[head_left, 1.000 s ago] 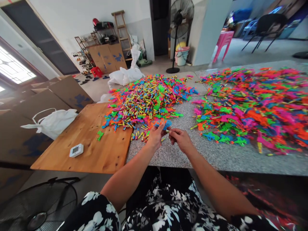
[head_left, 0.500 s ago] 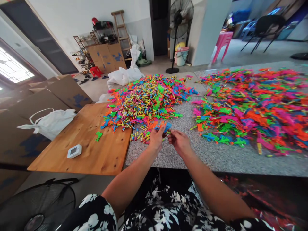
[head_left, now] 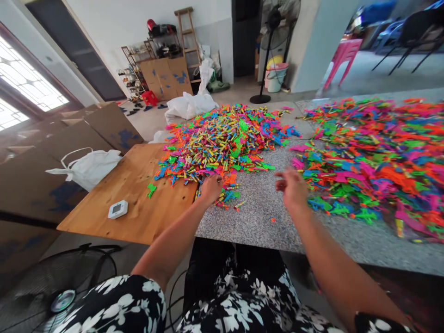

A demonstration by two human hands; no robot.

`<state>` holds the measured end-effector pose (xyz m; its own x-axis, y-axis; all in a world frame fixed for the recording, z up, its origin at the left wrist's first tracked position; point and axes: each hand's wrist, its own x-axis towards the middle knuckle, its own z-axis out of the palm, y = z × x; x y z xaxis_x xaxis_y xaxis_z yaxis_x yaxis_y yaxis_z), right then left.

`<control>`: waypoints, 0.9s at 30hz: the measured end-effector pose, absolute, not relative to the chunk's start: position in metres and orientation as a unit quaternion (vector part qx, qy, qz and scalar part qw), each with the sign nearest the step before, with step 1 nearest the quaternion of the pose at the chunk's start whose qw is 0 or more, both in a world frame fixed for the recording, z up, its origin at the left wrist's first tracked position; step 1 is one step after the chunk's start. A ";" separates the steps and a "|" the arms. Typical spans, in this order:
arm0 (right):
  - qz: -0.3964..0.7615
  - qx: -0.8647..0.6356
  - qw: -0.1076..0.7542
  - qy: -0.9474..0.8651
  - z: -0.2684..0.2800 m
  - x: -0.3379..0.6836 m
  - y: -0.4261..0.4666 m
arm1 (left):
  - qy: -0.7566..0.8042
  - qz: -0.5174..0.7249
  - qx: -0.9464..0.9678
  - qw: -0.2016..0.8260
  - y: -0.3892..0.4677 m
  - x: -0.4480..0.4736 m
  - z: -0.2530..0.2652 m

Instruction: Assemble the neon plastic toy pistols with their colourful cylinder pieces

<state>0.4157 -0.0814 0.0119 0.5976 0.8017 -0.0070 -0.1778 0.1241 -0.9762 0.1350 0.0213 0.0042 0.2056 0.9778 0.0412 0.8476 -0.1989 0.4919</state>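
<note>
My left hand [head_left: 211, 188] is at the near edge of a heap of small colourful plastic toy guns and striped tubes [head_left: 215, 143]. Its fingers are curled in; whatever they hold is hidden. Over the granite, near the left side of a second spread of toy guns [head_left: 367, 171], my right hand [head_left: 293, 188] is smeared by motion, so its grip is unclear. Several loose tubes and a blue toy piece [head_left: 231, 196] lie just right of my left hand. A small orange bit [head_left: 273, 220] rests on the granite between my hands.
The granite tabletop [head_left: 249, 226] meets a wooden board [head_left: 138, 175] on the left. On the board are a white digital device [head_left: 118, 209] and a green toy gun [head_left: 151, 190]. Cardboard boxes [head_left: 72, 143], a white bag [head_left: 88, 169] and a black fan [head_left: 62, 296] stand at the left.
My hands have parted from close together, the left to the heap and the right toward the other spread. The blue toy gun has left my hands. The camera has turned slightly left.
</note>
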 end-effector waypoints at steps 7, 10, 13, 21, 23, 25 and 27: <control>0.246 -0.584 0.186 -0.751 -0.029 0.326 -0.097 | 0.561 0.030 0.818 0.126 0.040 0.163 -0.003; 0.231 -0.600 0.148 -0.752 -0.033 0.321 -0.100 | 0.571 0.038 0.800 0.181 0.048 0.171 -0.007; 0.278 -0.622 0.254 -0.686 -0.037 0.331 -0.099 | 0.582 0.056 0.777 0.233 0.054 0.166 -0.010; 0.381 -0.593 0.525 -0.476 -0.020 0.349 -0.096 | 0.542 0.182 0.770 0.283 0.043 0.148 0.000; 0.408 -0.577 0.541 -0.456 -0.011 0.347 -0.094 | 0.497 0.226 0.759 0.354 0.031 0.148 0.005; 0.430 -0.560 0.551 -0.445 -0.004 0.343 -0.092 | 0.455 0.243 0.741 0.430 0.018 0.150 0.010; 0.445 -0.539 0.560 -0.445 0.001 0.340 -0.091 | 0.431 0.255 0.719 0.483 0.005 0.153 0.016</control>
